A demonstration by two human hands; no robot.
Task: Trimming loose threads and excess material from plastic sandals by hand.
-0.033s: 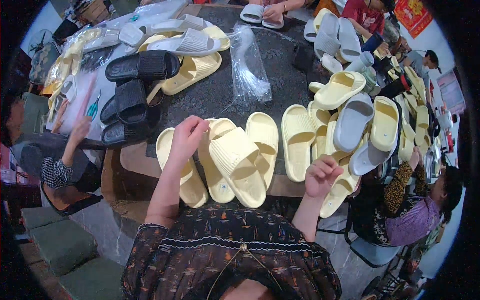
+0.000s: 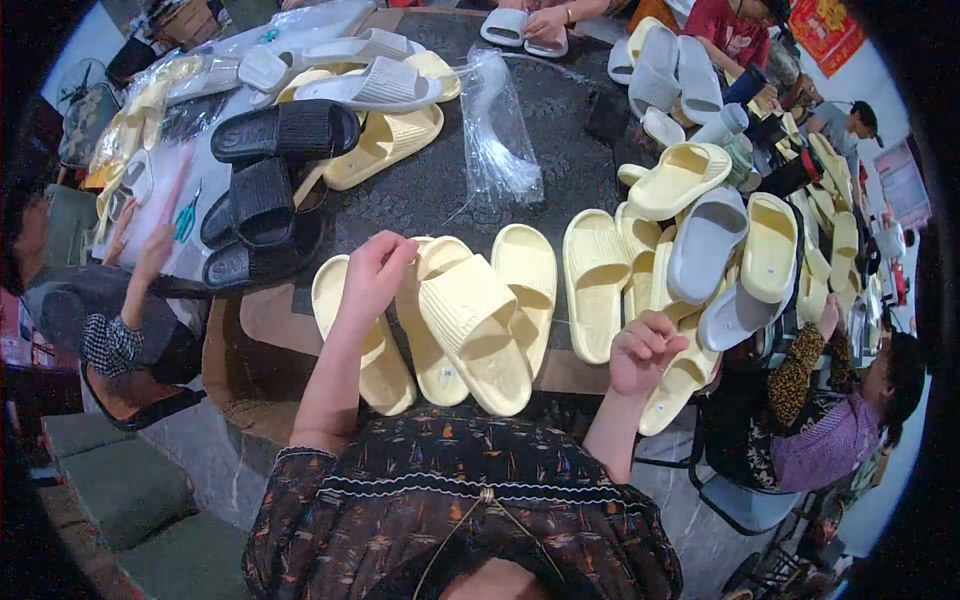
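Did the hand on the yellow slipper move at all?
No. The left hand rests on the same cream slipper, equally near the table edge.

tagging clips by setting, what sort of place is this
Probably a small footwear packing or sorting workshop: dozens of cream slide sandals heaped on a dark table, empty clear plastic bags, and other people seated around handling them.

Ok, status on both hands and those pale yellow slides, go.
Left hand gripping edge of pale yellow foam slide sandal. Right hand loosely fisted, empty, beside yellow slide pile. Clear plastic bag lies beyond.
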